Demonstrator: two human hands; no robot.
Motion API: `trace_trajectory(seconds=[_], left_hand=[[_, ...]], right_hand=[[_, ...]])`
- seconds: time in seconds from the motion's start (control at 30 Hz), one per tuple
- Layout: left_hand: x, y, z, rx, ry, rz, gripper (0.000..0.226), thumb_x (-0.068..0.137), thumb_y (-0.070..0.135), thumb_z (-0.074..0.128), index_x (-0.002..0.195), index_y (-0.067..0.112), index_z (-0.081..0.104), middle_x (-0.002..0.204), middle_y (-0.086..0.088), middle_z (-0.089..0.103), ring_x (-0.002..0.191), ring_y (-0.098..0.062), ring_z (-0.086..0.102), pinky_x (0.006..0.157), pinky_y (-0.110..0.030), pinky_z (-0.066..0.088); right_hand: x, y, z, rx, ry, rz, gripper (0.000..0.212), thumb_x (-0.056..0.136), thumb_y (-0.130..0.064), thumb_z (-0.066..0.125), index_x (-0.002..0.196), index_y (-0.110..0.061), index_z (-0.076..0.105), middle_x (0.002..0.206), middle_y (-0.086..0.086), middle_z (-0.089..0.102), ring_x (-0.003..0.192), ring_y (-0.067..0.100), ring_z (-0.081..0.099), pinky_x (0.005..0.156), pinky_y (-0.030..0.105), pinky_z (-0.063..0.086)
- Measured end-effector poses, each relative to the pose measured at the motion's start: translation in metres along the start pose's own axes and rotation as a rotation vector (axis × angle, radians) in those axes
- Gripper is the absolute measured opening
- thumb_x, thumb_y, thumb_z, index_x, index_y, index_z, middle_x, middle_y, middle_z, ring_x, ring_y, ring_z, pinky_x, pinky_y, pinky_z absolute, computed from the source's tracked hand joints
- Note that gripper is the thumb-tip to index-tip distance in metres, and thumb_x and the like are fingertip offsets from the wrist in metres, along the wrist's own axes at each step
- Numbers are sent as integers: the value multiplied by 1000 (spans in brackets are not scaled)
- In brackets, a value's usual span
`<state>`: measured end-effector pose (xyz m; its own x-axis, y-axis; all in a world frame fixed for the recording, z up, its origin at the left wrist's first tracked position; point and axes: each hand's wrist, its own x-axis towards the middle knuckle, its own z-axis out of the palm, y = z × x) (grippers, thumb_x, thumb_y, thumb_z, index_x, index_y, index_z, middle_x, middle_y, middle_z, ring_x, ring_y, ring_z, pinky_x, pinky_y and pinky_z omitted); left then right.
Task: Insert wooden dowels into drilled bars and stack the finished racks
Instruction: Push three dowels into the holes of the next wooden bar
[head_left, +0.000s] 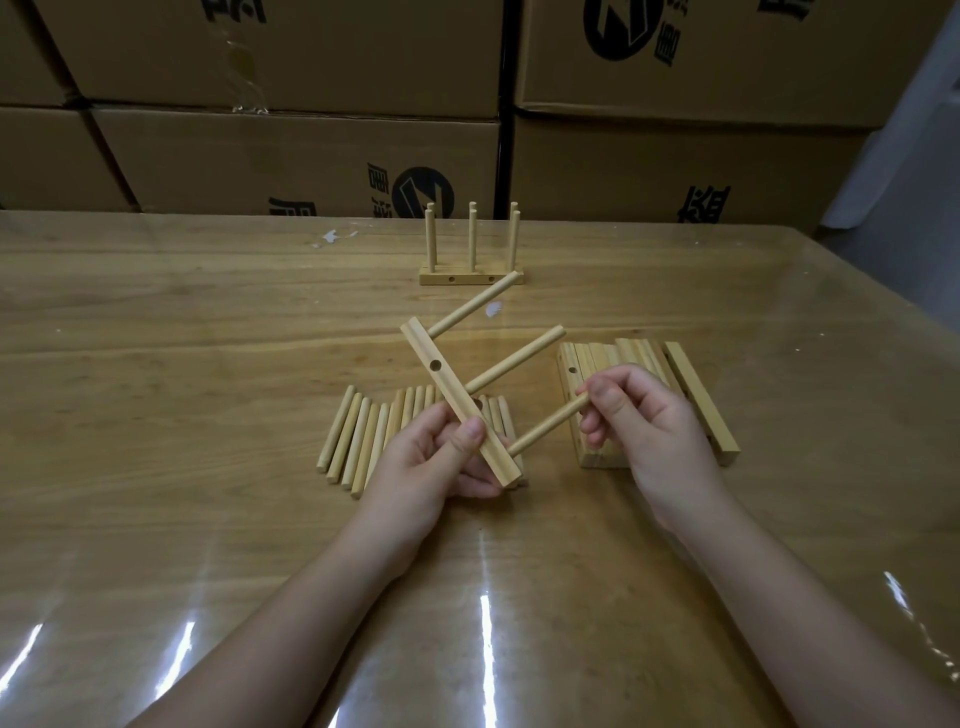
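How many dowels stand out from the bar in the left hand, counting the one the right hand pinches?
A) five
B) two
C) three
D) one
C: the bar gripped by the left hand carries a far dowel, a middle dowel and a near dowel, which the right hand pinches.

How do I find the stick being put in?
Look at the middle of the table, where the left hand holds a tilted bar. Three dowels stick out of it; only the nearest dowel is pinched by the right hand.
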<state>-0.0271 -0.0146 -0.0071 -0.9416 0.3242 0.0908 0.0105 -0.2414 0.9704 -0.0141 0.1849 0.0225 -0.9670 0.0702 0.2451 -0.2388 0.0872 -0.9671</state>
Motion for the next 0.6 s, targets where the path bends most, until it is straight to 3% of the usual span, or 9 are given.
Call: trace_trajectory(seconds=[0.1, 0.23, 0.3, 0.6], left_hand=[[0, -1, 0, 4, -4, 5, 43, 74, 44, 65, 105, 13, 62, 88, -7, 74, 70, -14, 69, 59, -24, 56], [0, -1, 1, 25, -11, 25, 41, 77, 43, 63, 106, 13, 61, 88, -5, 74, 71, -13, 69, 60, -24, 56], [-1, -1, 1, 31, -9, 34, 41, 78, 43, 63, 106, 14, 61, 87, -5, 73, 70, -12, 69, 59, -23, 56], [0, 2, 2, -65, 16, -23, 30, 71, 46, 68, 95, 28, 72, 75, -11, 69, 61, -16, 65, 53, -23, 54]], right_hand=[[0, 1, 0, -5, 0, 7, 14, 91, -18, 52, 84, -13, 63, 62, -6, 60, 61, 5, 57, 58, 17, 49], [0, 0, 0, -15, 4, 7, 18, 87, -28, 53, 83, -13, 61, 60, -6, 57, 58, 6, 54, 57, 17, 47], [0, 0, 0, -21, 11, 1, 16, 91, -22, 51, 84, -12, 61, 61, -7, 58, 59, 6, 54, 58, 17, 48], [-6, 0, 1, -248, -11, -160, 12, 94, -15, 49, 96, -19, 61, 82, -2, 60, 75, 8, 60, 68, 21, 52]])
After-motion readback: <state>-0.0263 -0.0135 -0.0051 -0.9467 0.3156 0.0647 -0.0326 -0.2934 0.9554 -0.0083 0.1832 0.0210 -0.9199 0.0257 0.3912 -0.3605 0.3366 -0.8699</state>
